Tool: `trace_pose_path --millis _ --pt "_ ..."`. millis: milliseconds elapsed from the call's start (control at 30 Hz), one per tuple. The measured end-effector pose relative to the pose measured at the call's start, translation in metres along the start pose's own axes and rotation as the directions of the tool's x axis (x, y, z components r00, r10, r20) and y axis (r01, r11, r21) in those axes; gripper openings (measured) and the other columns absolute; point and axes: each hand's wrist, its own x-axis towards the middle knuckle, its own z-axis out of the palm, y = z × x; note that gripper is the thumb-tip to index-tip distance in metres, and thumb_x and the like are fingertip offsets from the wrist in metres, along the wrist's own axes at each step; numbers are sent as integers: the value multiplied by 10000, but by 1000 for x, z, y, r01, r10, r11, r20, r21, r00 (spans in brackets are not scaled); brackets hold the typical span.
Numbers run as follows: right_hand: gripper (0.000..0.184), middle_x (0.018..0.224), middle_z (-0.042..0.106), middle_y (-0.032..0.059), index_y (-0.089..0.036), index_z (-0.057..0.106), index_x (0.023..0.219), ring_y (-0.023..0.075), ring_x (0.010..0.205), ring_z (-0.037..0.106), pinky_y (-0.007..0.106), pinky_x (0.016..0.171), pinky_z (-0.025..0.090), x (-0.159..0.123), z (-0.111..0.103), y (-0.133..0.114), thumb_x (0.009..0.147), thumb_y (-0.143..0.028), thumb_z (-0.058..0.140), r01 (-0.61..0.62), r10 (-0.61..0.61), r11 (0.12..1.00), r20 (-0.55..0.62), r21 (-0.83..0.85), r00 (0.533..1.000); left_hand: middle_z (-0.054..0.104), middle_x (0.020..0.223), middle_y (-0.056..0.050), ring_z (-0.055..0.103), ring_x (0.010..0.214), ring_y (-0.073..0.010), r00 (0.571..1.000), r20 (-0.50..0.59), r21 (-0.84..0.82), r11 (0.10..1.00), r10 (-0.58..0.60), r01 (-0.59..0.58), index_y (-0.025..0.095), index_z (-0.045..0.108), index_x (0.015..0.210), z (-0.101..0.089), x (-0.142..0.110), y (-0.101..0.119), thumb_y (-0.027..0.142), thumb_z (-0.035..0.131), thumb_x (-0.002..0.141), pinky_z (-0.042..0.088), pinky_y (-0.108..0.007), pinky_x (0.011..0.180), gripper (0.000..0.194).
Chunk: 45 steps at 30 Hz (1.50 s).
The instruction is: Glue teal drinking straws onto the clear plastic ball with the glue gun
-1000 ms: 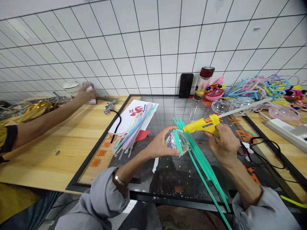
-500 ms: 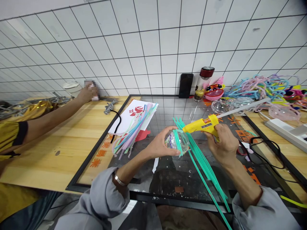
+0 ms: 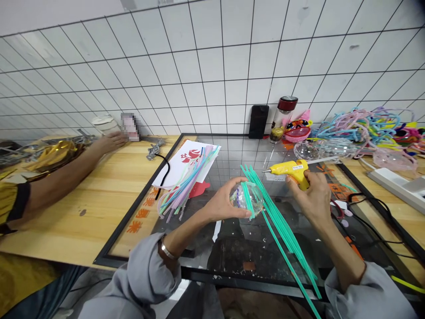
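Observation:
A clear plastic ball (image 3: 256, 198) with green strips across its front sits in my left hand (image 3: 223, 201), the fingers and thumb wrapped around its left side. My right hand (image 3: 314, 195) grips a yellow glue gun (image 3: 288, 168) by its handle. The gun's metal nozzle points left, above the ball and apart from it; a pale glue stick sticks out of its back. Under and beside the ball, long green strips (image 3: 282, 221) lie in a bundle slanting toward the table's front edge.
Pastel strips (image 3: 189, 179) lie on white paper (image 3: 177, 157) at the left. A phone (image 3: 258, 121) and a bottle (image 3: 282, 119) stand by the wall. Tangled colourful strips (image 3: 361, 126) and a power strip (image 3: 398, 184) are at right. A co-worker's arm (image 3: 73, 170) reaches across the left side.
The glue gun has moved away from the ball, and its body has turned, with the nozzle now apart. My left hand still holds the ball. The co-worker's hand has drawn back from the pixelated object.

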Motion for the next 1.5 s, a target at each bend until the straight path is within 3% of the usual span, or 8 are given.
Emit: trace_pose_path --millis 200,367,567,833,1033,1167,1367,1500 --pt "513 864 642 133 -124 709 974 251 695 577 347 575 395 1 9 14 819 -581 534 -139 202 947 202 -290 958 521 1389 -121 509 1276 -315 1000 -7 -14 1000 19 -19 184 461 1360 1 1 -5 323 865 578 381 -438 1107 891" --pt "543 983 664 197 -93 702 1032 301 803 655 382 634 455 9 11 16 861 -566 496 -181 366 871 358 -457 859 471 1425 -127 452 1332 -322 997 -18 27 997 73 -73 184 472 1342 1 1 -6 316 865 577 332 -449 1149 871" --pt "543 1018 658 256 -64 691 1011 353 817 682 468 657 499 15 21 24 870 -550 493 -162 385 849 379 -503 841 483 1409 -114 478 1299 -313 997 -23 32 996 79 -78 212 480 1322 2 1 -2 300 866 571 355 -468 1130 849" --pt "586 700 613 184 -133 660 714 289 619 588 396 504 425 6 31 47 905 -621 396 98 -49 887 119 -452 992 517 1385 -113 515 1257 -326 999 -23 8 999 48 -48 223 493 1333 2 0 0 301 871 559 387 -512 1106 865" --pt "281 844 676 96 -169 690 960 214 752 632 344 653 484 12 12 5 939 -328 459 222 -224 974 38 54 974 516 1390 -114 508 1268 -330 999 -19 19 999 43 -42 223 488 1342 2 0 0 299 859 573 365 -512 1122 857" --pt "206 837 669 53 -203 684 1027 190 772 634 346 715 518 10 -9 -43 912 -319 558 190 -239 877 58 441 969 500 1402 -121 492 1292 -326 999 -10 45 998 38 -37 196 476 1354 1 0 1 307 858 589 352 -475 1135 862" --pt "349 1006 668 83 -218 635 1217 212 924 635 367 785 529 10 -29 -82 876 -290 625 342 -486 725 92 598 869 511 1393 -110 495 1288 -332 998 -27 54 997 63 -62 213 484 1354 1 1 0 309 872 569 367 -468 1123 880" --pt "195 950 692 69 -238 700 1066 199 875 637 362 761 509 10 -24 -89 895 -232 608 479 -582 696 30 535 813 519 1379 -109 494 1293 -327 996 -36 40 996 84 -83 218 485 1354 2 2 0 301 877 562 365 -458 1128 888"
